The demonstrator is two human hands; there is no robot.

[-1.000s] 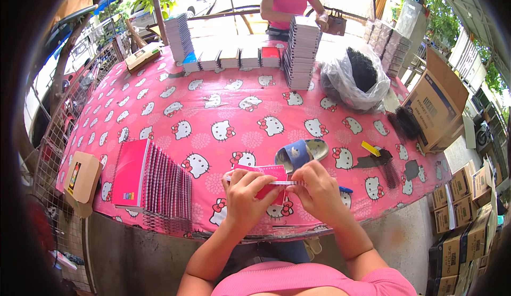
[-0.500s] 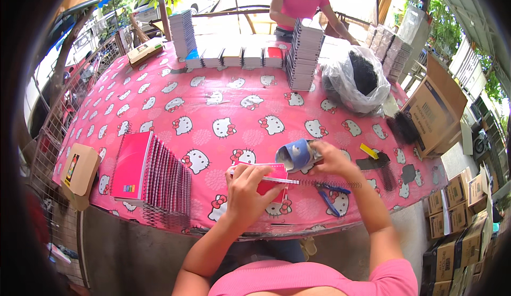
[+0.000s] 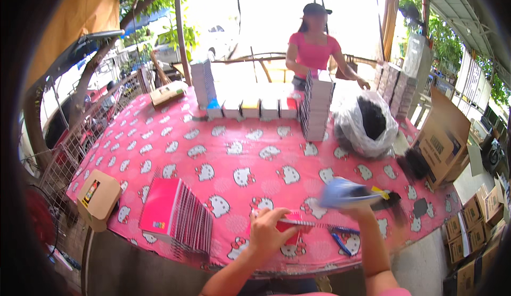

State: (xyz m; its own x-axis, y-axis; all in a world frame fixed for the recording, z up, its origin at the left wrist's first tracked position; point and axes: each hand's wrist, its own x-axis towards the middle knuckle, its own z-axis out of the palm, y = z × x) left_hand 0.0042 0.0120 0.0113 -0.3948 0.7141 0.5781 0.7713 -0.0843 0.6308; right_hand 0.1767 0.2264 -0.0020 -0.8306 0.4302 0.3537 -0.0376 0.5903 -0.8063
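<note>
My left hand (image 3: 267, 233) grips a small red spiral notebook (image 3: 288, 234) at the table's near edge, thumb on the near side. A dark wire coil (image 3: 324, 225) sticks out from the notebook's right end. My right hand (image 3: 361, 211), smeared by motion, is raised to the right of the notebook with a blue, cup-like cylinder (image 3: 340, 194); its fingers are largely hidden behind it. Below the coil lie blue-handled pliers (image 3: 340, 244). To the left stands a stack of pink spiral notebooks (image 3: 162, 204).
A cardboard tray (image 3: 100, 196) sits at the left edge. Notebook stacks (image 3: 318, 107) and a clear bag of black coils (image 3: 348, 131) stand farther back. At right are an open carton (image 3: 439, 149) and piled boxes (image 3: 474, 211). Across the table stands a person in pink (image 3: 314, 48).
My right hand has swung right and away from the notebook, carrying the blue cylinder. The left hand keeps the notebook. The view has tilted up, so everything sits lower.
</note>
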